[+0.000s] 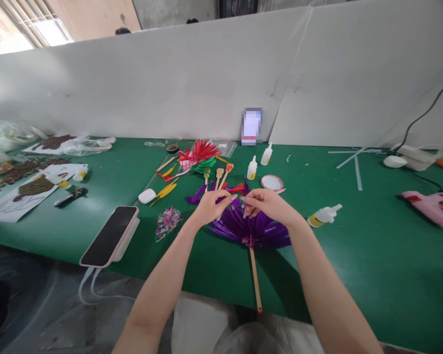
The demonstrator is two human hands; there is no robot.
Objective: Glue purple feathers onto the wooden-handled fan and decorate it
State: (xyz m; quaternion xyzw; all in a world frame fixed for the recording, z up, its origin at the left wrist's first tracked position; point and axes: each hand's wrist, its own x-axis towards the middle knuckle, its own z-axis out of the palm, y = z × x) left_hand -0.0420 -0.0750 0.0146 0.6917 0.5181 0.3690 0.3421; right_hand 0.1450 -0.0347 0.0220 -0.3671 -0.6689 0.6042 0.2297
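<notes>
My left hand (214,204) and my right hand (265,204) meet above a purple pleated fan (260,228), both in a pinch with their fingertips almost touching. Whatever they pinch is too small or hidden to make out. The fan lies spread on the green table, and its wooden stick handle (256,280) points toward me. Just beyond the hands are several wooden sticks with rounded tops (219,173) and a white roll of tape (272,182). A pile of multicoloured bits (169,220) lies to the left of my left hand.
White glue bottles (251,168) stand behind; another glue bottle (324,216) lies right. A pink glue gun (429,206) is far right, near clear sticks (358,172). Red and green fans (202,153) lie behind. A phone (110,236) with white cables is at left; another phone (251,127) leans on the partition.
</notes>
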